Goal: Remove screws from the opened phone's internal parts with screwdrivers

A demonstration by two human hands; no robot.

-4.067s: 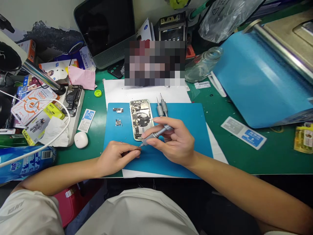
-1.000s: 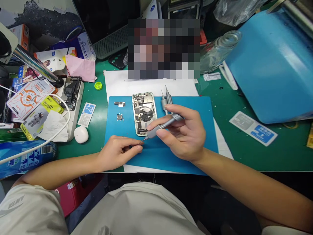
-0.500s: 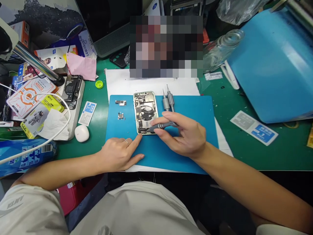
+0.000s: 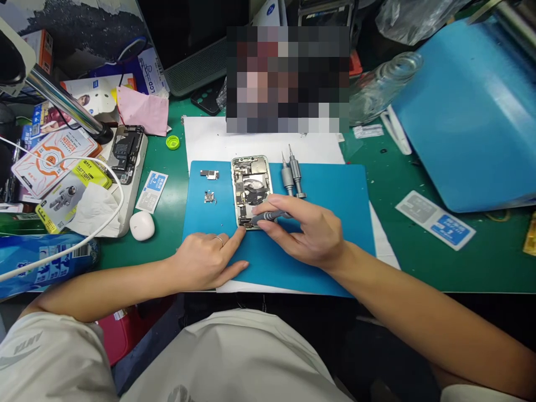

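An opened smartphone (image 4: 251, 192), its inner parts bare, lies on a blue mat (image 4: 335, 223). My left hand (image 4: 209, 258) rests at the mat's near left edge, its index fingertip touching the phone's lower left corner, thumb stretched apart, nothing held. Between thumb and fingers my right hand (image 4: 310, 229) grips a grey screwdriver (image 4: 272, 215) slanted over the phone's lower end; its tip is too small to make out. Two more grey screwdrivers (image 4: 292, 173) lie right of the phone. Small metal phone parts (image 4: 210, 196) and a shield piece (image 4: 210, 175) sit to its left.
At the left are battery boxes (image 4: 75, 190), another opened phone (image 4: 127, 153), a white cable and a white earbud case (image 4: 142, 226). A glass jar (image 4: 385, 81) and a large blue sheet (image 4: 469, 123) occupy the right. A pixelated patch hides the back middle.
The screwdriver in my right hand has shifted slightly left over the phone's lower end, its handle more covered by my fingers. My left fingertip stays at the phone's corner. The whole view has shifted slightly.
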